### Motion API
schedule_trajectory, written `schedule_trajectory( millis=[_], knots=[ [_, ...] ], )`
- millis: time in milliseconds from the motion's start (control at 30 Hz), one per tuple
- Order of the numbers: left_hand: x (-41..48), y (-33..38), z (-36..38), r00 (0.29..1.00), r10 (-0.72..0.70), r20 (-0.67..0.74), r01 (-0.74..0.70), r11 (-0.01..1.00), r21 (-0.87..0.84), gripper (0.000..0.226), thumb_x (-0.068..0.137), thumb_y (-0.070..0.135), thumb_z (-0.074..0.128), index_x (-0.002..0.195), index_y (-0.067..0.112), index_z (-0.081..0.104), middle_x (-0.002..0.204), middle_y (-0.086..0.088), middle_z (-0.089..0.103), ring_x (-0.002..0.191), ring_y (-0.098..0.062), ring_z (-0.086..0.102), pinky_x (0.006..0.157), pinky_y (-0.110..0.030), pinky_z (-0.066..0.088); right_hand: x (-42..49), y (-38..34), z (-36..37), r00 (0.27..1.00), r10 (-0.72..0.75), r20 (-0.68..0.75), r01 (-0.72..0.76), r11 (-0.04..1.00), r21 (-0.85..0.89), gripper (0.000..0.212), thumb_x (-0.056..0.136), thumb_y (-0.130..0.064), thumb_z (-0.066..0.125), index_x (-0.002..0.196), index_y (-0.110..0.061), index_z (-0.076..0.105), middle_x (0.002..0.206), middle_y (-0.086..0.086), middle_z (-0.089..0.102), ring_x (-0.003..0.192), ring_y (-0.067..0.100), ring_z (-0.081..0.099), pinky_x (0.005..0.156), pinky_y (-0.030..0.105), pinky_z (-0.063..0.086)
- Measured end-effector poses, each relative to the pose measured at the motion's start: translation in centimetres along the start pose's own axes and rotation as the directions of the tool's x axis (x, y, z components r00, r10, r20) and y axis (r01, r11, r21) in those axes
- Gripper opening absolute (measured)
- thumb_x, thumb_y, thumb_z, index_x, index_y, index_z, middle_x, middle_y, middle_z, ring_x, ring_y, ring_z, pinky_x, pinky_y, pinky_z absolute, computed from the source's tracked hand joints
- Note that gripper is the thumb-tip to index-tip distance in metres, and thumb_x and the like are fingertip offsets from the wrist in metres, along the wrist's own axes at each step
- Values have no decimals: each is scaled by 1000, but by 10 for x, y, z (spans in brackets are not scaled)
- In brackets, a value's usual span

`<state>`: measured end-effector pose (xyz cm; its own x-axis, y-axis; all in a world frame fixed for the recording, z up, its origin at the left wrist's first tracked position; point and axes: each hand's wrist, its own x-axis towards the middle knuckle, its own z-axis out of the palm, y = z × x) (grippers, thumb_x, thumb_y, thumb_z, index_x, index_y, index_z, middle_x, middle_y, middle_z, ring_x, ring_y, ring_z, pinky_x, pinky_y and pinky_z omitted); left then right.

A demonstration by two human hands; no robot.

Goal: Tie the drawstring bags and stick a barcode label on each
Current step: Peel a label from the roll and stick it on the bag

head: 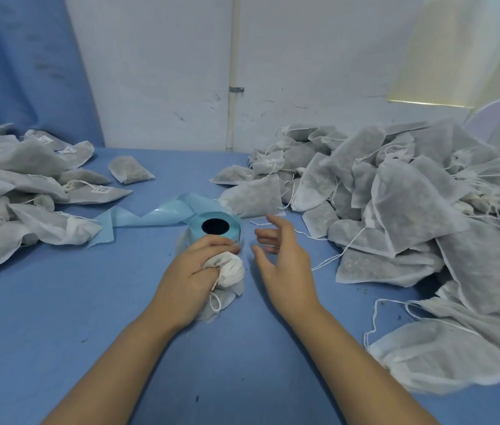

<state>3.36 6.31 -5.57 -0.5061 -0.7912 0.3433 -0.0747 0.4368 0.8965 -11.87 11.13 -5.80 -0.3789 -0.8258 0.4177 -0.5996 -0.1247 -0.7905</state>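
My left hand (195, 273) grips the gathered neck of a white drawstring bag (228, 271) lying on the blue table; a loop of its cord hangs out below the hand. Just beyond the bag stands the label roll (215, 226), light blue with a dark core, and its backing strip (138, 216) trails off to the left. My right hand (282, 256) hovers to the right of the bag, fingers spread and loosely bent, holding nothing. A big heap of untied bags (411, 204) fills the right side. Bags carrying barcode labels (27, 185) are piled on the left.
The blue cloth-covered table (89, 317) runs toward me between the two piles. A single bag (129, 170) lies alone near the back. A white wall with a vertical pipe (234, 72) closes the far side, with a blue curtain (21, 62) at the left.
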Motion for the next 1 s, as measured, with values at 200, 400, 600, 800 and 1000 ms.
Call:
schedule_trajectory(
  millis=[200,400,600,800,1000],
  knots=[
    [0,1,-1,1000,-2,25,4,997,-72,39,68,8,46,93,24,72,108,10,69,103,-2,61,88,-14,45,-2,0,3,987,-64,148,63,998,14,39,92,-6,55,128,-19,54,125,-11,62,116,0,53,96,6,36],
    [0,1,-1,1000,-14,21,15,998,-56,44,67,9,44,99,25,70,115,9,66,109,0,59,91,-12,42,-2,1,3,996,-74,44,70,994,87,21,93,-15,60,113,-21,64,105,-12,69,99,-4,59,85,5,40],
    [0,3,0,1000,-17,-5,17,999,-35,48,65,10,43,105,16,69,120,5,64,112,1,56,94,-11,39,0,1,1,998,63,12,-64,967,248,13,92,-13,62,97,-24,62,91,-14,71,87,-5,64,79,9,44],
    [1,5,0,999,-26,-27,25,998,-54,44,67,7,45,102,18,68,118,10,62,110,4,55,87,-4,37,4,3,-6,960,209,-188,-140,935,326,14,91,-13,63,83,-25,63,85,-9,69,71,-9,59,66,5,41],
    [1,12,3,1000,11,-17,-12,994,-106,57,63,6,42,109,30,65,135,28,47,121,14,43,83,-2,38,-1,7,-22,921,315,-230,-209,897,390,15,88,-16,68,78,-28,67,68,-11,66,66,-1,61,64,8,44]
  ],
)
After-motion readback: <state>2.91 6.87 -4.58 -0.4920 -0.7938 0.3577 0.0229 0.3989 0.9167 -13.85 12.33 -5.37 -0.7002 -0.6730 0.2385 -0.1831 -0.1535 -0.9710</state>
